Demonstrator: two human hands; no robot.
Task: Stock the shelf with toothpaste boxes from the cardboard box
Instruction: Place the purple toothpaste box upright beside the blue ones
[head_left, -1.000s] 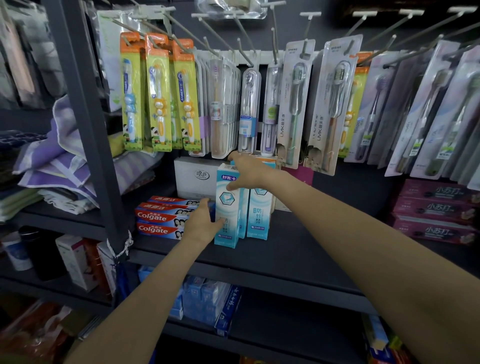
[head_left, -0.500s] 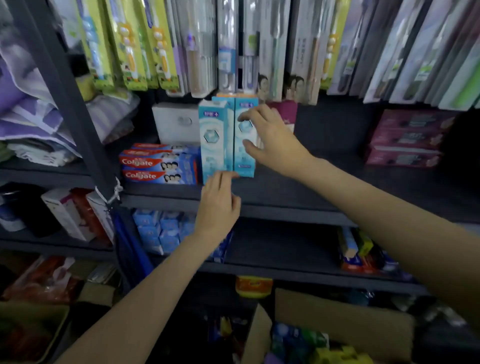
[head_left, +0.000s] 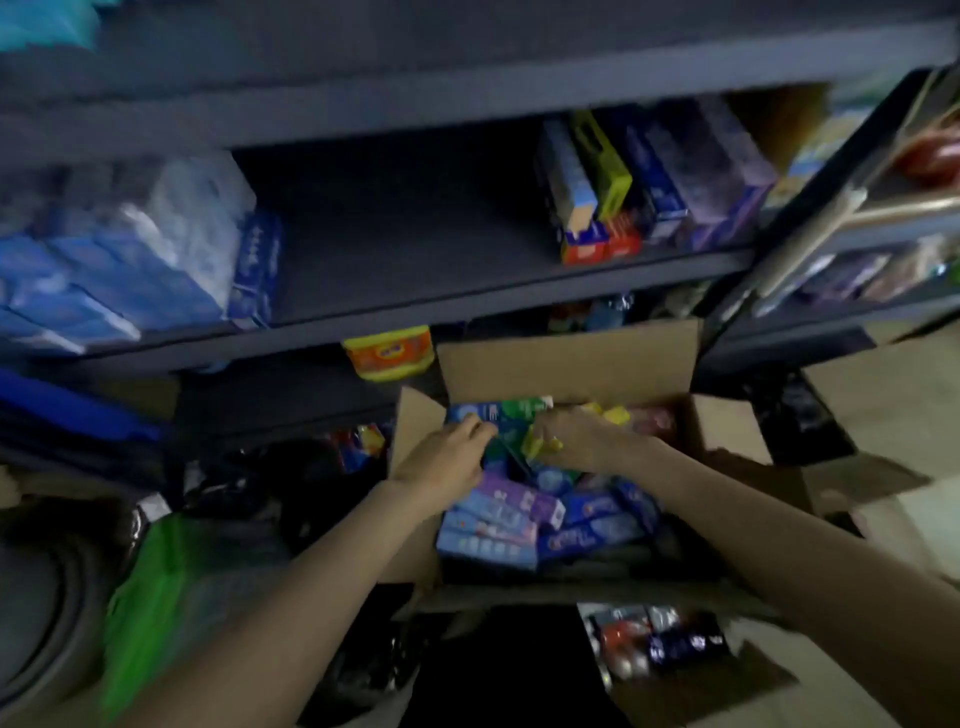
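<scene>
Both hands were down in the cardboard box (head_left: 566, 358) at six o'clock below the shelf (head_left: 493, 283), the left hand (head_left: 441, 460) and right hand (head_left: 574, 441) curling blurred fingers among toothpaste boxes (head_left: 519, 514), their grip unclear; light, stiff cartons, probably best pinched across the long faces

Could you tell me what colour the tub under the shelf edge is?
Yellow tub with an orange label, seen in the head view.

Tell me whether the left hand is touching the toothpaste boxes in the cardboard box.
Touching. The head view shows the left hand lying on the toothpaste boxes in the cardboard box; blur hides any grip.
</scene>
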